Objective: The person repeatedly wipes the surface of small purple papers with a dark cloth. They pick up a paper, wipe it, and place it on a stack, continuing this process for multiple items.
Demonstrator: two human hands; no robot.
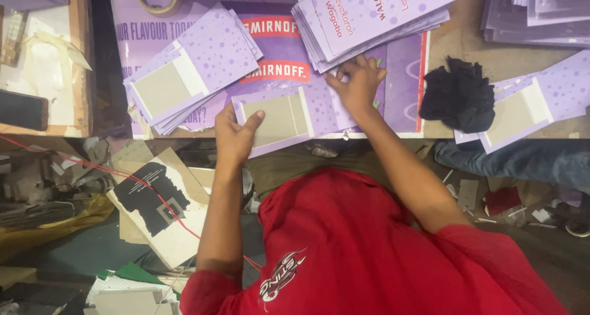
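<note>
**Both hands pressed flat on a purple dotted card**

At nine o'clock lies a dark phone (23,110) on a wooden board. Toward eleven o'clock a fanned stack of purple cards (190,66) rests on the table. Just left of centre, the left hand (236,133) lies open, fingers spread flat on the grey panel of the purple dotted card (289,119). The right hand (356,84), at one o'clock from it, presses fingertips down on the card's far edge, beneath another card stack (369,20). At three o'clock sits a black cloth (458,94).
</note>
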